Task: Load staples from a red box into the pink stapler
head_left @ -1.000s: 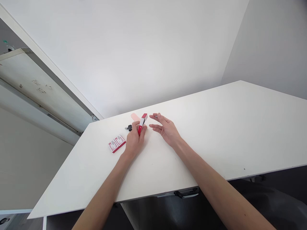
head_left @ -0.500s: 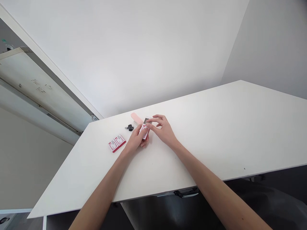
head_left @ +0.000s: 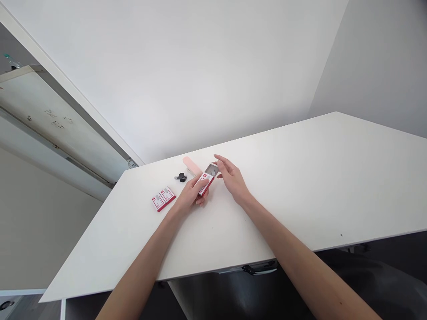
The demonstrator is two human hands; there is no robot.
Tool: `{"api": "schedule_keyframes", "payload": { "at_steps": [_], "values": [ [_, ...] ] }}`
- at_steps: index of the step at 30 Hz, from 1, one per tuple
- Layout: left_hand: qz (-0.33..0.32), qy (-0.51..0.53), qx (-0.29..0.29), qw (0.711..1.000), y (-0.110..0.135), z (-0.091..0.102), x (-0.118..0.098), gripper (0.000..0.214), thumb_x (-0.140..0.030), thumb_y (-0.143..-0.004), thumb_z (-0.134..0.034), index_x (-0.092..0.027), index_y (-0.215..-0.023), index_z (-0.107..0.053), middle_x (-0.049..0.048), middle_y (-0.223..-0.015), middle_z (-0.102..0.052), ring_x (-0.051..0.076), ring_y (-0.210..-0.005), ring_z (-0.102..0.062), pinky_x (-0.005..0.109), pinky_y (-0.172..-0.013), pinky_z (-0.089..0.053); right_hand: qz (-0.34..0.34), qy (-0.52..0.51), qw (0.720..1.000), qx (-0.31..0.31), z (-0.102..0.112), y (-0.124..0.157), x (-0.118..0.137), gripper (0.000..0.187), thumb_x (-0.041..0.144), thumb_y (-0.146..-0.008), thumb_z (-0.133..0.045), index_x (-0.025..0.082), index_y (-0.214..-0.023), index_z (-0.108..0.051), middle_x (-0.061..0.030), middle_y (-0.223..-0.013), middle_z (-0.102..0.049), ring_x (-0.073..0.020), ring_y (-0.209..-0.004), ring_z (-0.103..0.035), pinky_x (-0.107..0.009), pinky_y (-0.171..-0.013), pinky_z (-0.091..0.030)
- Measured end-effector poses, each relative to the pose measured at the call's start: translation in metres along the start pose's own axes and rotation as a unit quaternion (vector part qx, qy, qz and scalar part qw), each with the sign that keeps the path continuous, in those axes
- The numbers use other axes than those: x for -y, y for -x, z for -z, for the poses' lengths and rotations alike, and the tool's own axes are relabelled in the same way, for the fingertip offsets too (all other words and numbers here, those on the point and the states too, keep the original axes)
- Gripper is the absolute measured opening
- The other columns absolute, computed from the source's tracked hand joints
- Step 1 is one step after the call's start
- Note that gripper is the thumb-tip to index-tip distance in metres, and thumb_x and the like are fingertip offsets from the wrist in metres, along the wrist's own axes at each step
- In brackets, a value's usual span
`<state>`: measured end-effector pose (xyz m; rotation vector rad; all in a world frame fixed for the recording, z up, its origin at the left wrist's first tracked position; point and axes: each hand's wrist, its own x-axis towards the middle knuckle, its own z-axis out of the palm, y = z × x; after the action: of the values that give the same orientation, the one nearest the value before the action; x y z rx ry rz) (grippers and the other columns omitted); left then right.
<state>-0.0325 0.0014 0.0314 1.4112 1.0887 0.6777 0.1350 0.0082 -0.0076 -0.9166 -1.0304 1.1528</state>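
My left hand (head_left: 191, 192) grips a small red and white box (head_left: 205, 182) just above the white table (head_left: 300, 186). The box's end flap (head_left: 211, 169) stands open, showing a grey inside. My right hand (head_left: 232, 178) is at that open end, its fingers curled with the thumb and forefinger at the flap. To the left, a second red and white box (head_left: 163, 198) lies flat on the table.
A pink oblong object (head_left: 190, 164) and a small black item (head_left: 182, 178) lie just behind the hands. The table's near edge (head_left: 213, 270) runs across below my forearms. A white wall rises behind the table, and a door frame stands at the left.
The left hand tilted the box from upright to lying in the fingers. The right hand came from open beside it to the box's end, and the flap now stands open.
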Motion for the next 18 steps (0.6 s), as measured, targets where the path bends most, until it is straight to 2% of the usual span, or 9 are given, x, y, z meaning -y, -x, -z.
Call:
{"api": "schedule_keyframes", "payload": {
  "at_steps": [5,11,18],
  "values": [
    [0.000,-0.001,-0.002,1.000,-0.0014,0.0013,0.0030,0.030,-0.051,-0.093,-0.061,-0.022,-0.099,-0.057,-0.0064,-0.061,-0.054,0.007,-0.040,-0.034,0.024,-0.044,-0.044,-0.032,-0.034,0.998,0.038,-0.0005,-0.0003,-0.0009,0.039,0.054,-0.099,-0.056,0.027,-0.120,-0.076,-0.0034,-0.126,-0.075,-0.0205,-0.113,-0.067,-0.037,-0.097,-0.056],
    [0.008,-0.015,-0.007,1.000,-0.0022,0.0005,0.0021,0.031,-0.049,-0.093,-0.062,-0.021,-0.106,-0.059,-0.0067,-0.061,-0.053,0.007,-0.040,-0.033,0.025,-0.044,-0.043,-0.029,-0.005,0.998,0.048,-0.0032,0.0009,-0.0023,0.035,0.050,-0.098,-0.060,0.028,-0.118,-0.078,-0.0026,-0.123,-0.077,-0.0198,-0.107,-0.069,-0.038,-0.097,-0.057],
    [-0.010,-0.019,-0.012,1.000,-0.0020,-0.0003,0.0028,0.030,-0.050,-0.094,-0.061,-0.022,-0.104,-0.059,-0.0070,-0.062,-0.052,0.007,-0.041,-0.034,0.024,-0.046,-0.044,-0.025,0.021,0.995,0.089,-0.0059,0.0050,-0.0021,0.045,0.060,-0.100,-0.053,0.030,-0.121,-0.079,-0.0018,-0.118,-0.079,-0.0192,-0.102,-0.071,-0.039,-0.100,-0.057]
  ]
}}
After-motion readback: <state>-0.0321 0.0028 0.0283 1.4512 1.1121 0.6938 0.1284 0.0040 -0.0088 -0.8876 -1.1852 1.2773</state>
